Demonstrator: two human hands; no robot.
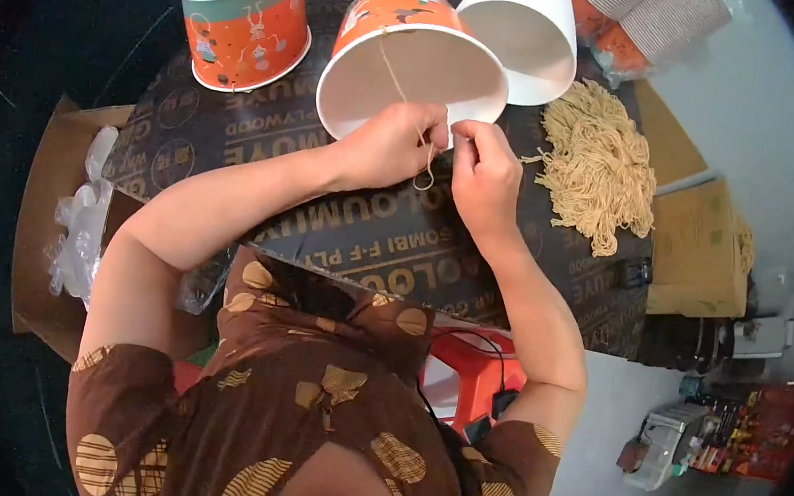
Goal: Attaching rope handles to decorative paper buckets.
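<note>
A paper bucket, orange-printed outside and white inside, lies on its side with its open mouth toward me. A tan string runs from the bucket's upper rim down to my left hand. That hand is closed on the string, and a loose loop hangs below its fingers. Close beside it, my right hand is closed in a pinch at the bucket's lower rim; whatever lies between its fingertips is too small to make out. Right of it lies a heaped bundle of tan strings.
Another orange bucket stands upside down at the far left, and a white one lies behind my hands. Stacked buckets in plastic are at the back right. Cardboard boxes flank the dark printed board table: left, right.
</note>
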